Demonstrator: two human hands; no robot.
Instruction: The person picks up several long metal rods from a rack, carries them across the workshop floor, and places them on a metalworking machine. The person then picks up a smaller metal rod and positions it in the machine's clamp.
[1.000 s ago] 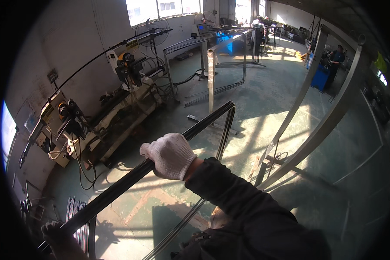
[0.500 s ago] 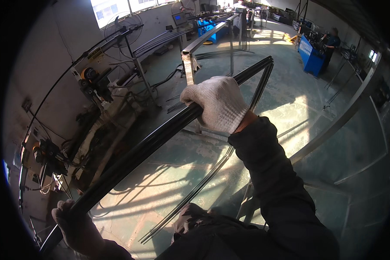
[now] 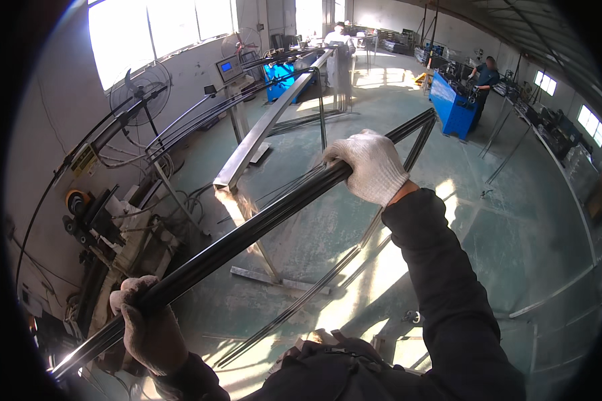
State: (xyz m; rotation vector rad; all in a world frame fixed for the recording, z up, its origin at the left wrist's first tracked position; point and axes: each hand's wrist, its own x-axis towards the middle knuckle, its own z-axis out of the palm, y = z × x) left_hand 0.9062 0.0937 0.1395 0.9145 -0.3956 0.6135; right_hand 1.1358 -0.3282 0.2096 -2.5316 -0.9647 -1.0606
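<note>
Bundle of dark bent bars point(image 3: 247, 237) lay slantwise between the two hands; left hand point(image 3: 152, 327), gloved, was curled around its near stretch; right hand point(image 3: 370, 166), gloved, was wrapped over it farther up, thumb side toward the left; the bend lay beyond the right hand, with the lower leg point(image 3: 294, 304) doubling back beneath it, its ends apparently unheld; steel rack point(image 3: 264, 131) stood ahead and left of the right hand, the bundle crossing its upright in view, contact impossible to tell; machine point(image 3: 104, 224) stood just beyond the left hand. Risks, as judged: a slackened right hand could let bars slide over one another and fan out; a quick turn could swing the lower leg into the rack's foot; leftward drift could knock the near end against the machine.
</note>
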